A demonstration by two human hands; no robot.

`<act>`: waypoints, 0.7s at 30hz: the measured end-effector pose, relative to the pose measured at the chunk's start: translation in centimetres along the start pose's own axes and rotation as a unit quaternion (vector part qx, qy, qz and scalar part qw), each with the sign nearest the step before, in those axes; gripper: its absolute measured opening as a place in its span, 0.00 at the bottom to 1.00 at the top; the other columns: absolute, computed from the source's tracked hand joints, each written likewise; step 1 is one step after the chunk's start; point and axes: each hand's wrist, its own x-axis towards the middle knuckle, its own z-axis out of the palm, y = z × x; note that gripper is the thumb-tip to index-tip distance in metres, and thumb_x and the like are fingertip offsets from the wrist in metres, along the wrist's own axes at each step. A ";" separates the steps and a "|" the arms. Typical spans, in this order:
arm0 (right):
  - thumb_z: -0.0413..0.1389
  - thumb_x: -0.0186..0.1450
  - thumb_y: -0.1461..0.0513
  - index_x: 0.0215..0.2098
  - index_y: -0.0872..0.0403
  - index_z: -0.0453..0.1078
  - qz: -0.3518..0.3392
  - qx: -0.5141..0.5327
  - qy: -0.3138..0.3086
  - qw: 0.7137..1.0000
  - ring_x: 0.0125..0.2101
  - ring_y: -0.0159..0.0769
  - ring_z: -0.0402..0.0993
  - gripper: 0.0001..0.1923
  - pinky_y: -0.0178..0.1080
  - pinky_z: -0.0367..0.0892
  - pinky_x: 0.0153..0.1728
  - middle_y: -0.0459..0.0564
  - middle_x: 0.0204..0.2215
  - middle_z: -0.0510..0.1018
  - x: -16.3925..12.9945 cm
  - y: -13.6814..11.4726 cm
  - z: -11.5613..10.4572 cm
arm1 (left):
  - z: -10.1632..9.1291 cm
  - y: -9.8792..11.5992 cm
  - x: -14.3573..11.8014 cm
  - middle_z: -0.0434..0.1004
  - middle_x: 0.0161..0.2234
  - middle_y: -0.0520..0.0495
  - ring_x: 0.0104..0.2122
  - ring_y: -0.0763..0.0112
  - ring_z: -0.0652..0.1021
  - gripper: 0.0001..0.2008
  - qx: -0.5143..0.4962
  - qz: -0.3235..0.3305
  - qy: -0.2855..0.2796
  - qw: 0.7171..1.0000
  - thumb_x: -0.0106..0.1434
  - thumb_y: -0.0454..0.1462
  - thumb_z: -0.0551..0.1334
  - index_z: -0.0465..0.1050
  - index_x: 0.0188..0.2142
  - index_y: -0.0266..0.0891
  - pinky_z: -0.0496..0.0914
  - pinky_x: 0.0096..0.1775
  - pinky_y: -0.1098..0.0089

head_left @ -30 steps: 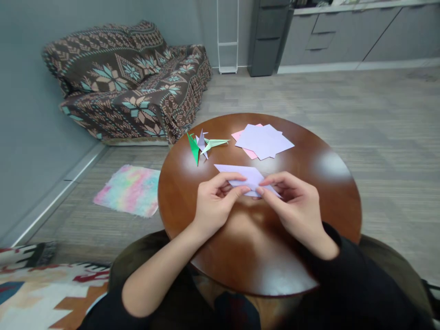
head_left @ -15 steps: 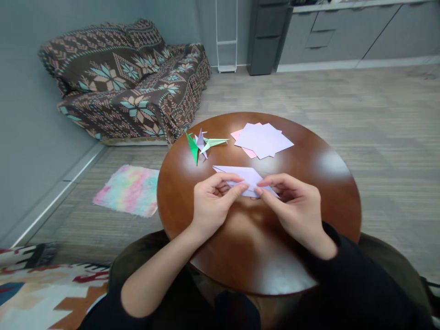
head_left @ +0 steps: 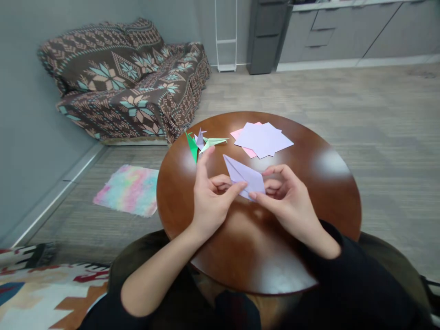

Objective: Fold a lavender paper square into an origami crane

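A sheet of light purple origami paper (head_left: 248,176), folded into a pointed, kite-like shape, is held above the near half of the round table. My left hand (head_left: 213,197) pinches its lower left edge with the thumb on top, while the index finger points up and away from the paper. With thumb and fingers, my right hand (head_left: 290,199) grips the right side of the same piece. A flap edge runs lengthwise across the paper's face. The fingertips behind the paper are partly hidden.
Folded paper cranes, one green (head_left: 192,147), one purple (head_left: 200,139) and one pale green (head_left: 213,143), stand at the table's far left. Purple and pink paper sheets (head_left: 264,140) lie fanned at the back of the brown table (head_left: 330,197). A patterned sofa (head_left: 134,87) stands beyond.
The folded paper has turned clockwise, its left tip now pointing more away from me. My left index finger has lifted off it. My right fingers have shifted along its right edge.
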 end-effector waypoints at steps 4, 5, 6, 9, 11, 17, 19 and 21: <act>0.73 0.55 0.55 0.42 0.51 0.68 0.092 0.021 -0.058 0.994 0.25 0.37 0.79 0.23 0.36 0.72 0.24 0.44 0.26 0.83 0.1 0.0 -0.2 | -0.3 -0.2 0.7 0.78 0.22 0.57 0.22 0.72 0.79 0.37 -0.008 -0.040 -0.014 0.999 0.55 0.38 0.76 0.66 0.62 0.42 0.73 0.30 0.73; 0.72 0.56 0.55 0.40 0.52 0.70 0.105 0.021 -0.072 0.992 0.25 0.36 0.79 0.20 0.36 0.72 0.25 0.46 0.27 0.84 0.1 0.0 -0.2 | -0.4 -0.3 0.9 0.79 0.23 0.56 0.23 0.72 0.79 0.32 -0.012 -0.055 -0.022 0.998 0.55 0.39 0.76 0.70 0.58 0.40 0.73 0.31 0.73; 0.72 0.57 0.55 0.38 0.53 0.71 0.112 0.020 -0.085 0.990 0.25 0.36 0.78 0.18 0.36 0.72 0.25 0.47 0.28 0.84 0.1 -0.1 -0.3 | -0.5 -0.4 1.0 0.80 0.23 0.55 0.24 0.72 0.80 0.28 -0.016 -0.067 -0.029 0.997 0.55 0.39 0.76 0.73 0.53 0.39 0.74 0.33 0.73; 0.71 0.58 0.54 0.36 0.55 0.75 0.121 0.019 -0.127 0.984 0.27 0.36 0.79 0.16 0.37 0.75 0.28 0.48 0.30 0.84 0.2 -0.1 -0.4 | -0.8 -0.8 1.2 0.83 0.26 0.52 0.26 0.72 0.80 0.17 -0.025 -0.074 -0.052 0.996 0.55 0.39 0.76 0.78 0.42 0.37 0.74 0.35 0.73; 0.70 0.59 0.53 0.36 0.56 0.77 0.139 0.031 -0.159 0.977 0.29 0.36 0.80 0.16 0.38 0.77 0.33 0.49 0.30 0.84 0.2 -0.1 -0.5 | -0.9 -1.0 1.2 0.84 0.28 0.51 0.27 0.73 0.81 0.13 -0.029 -0.068 -0.065 0.995 0.56 0.39 0.75 0.80 0.38 0.37 0.74 0.35 0.73; 0.65 0.65 0.47 0.32 0.56 0.78 0.172 0.051 -0.191 0.965 0.28 0.33 0.79 0.19 0.38 0.80 0.34 0.48 0.28 0.80 0.1 0.0 -0.5 | -1.0 -1.3 1.4 0.85 0.31 0.48 0.27 0.72 0.80 0.13 -0.065 -0.090 -0.068 0.991 0.57 0.41 0.75 0.80 0.38 0.37 0.74 0.34 0.72; 0.64 0.65 0.47 0.31 0.56 0.78 0.152 0.038 -0.179 0.971 0.26 0.32 0.77 0.20 0.36 0.79 0.31 0.47 0.26 0.79 0.1 0.0 -0.6 | -0.9 -1.4 1.4 0.84 0.32 0.48 0.26 0.72 0.80 0.14 -0.090 -0.124 -0.094 0.984 0.56 0.42 0.76 0.79 0.38 0.37 0.73 0.33 0.71; 0.65 0.65 0.47 0.31 0.56 0.78 0.130 0.018 -0.160 0.978 0.24 0.31 0.76 0.20 0.35 0.78 0.30 0.46 0.25 0.78 0.2 -0.2 -0.6 | -0.8 -1.4 1.3 0.83 0.30 0.47 0.26 0.72 0.79 0.14 -0.112 -0.164 -0.134 0.971 0.55 0.41 0.76 0.79 0.35 0.36 0.73 0.33 0.71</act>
